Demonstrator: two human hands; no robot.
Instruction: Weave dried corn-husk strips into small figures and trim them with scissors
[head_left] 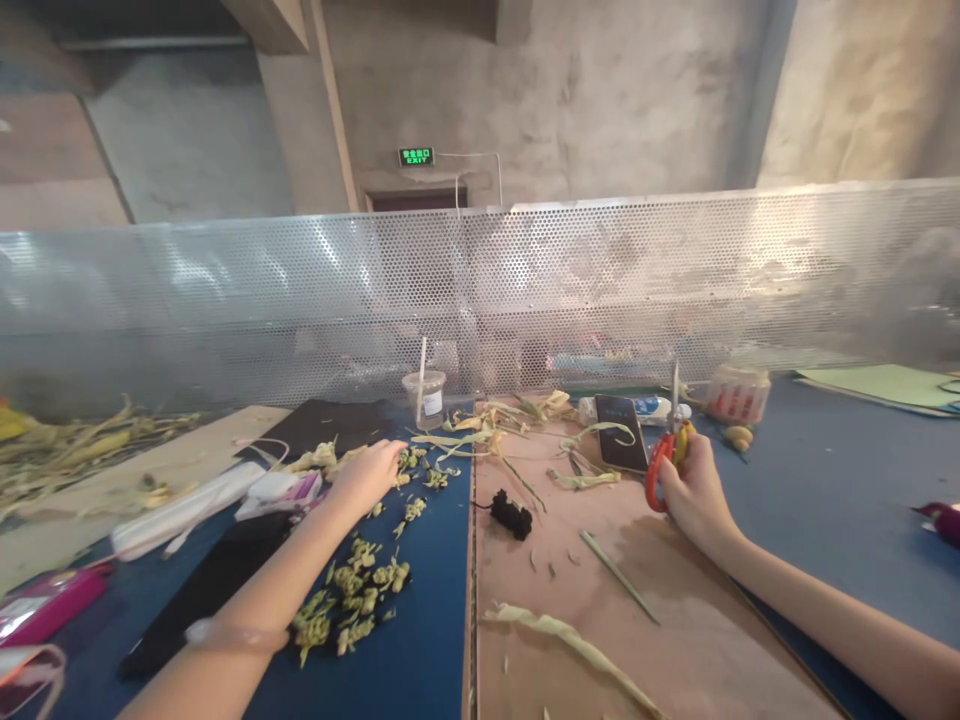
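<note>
My left hand [377,466] reaches over the blue mat on the left. Its fingers are pressed together at small pale-green knotted husk pieces [409,460]; whether one is pinched in them is hidden. More of these pieces lie in a loose pile [364,590] nearer to me. My right hand [697,490] is wrapped round the red and yellow handles of a pair of scissors [660,472], blades pointing up. Left of it lies a dark phone [620,432]. Dried husk strips [562,640] and a thin green stem [619,577] are scattered over the brown board.
A perforated metal screen [480,290] closes off the back. Before it stand a plastic cup with a straw [426,398] and a clear tub [739,393]. A black hair clip [511,514] lies mid-board. A white power strip [187,510] and a magenta case [52,605] are left.
</note>
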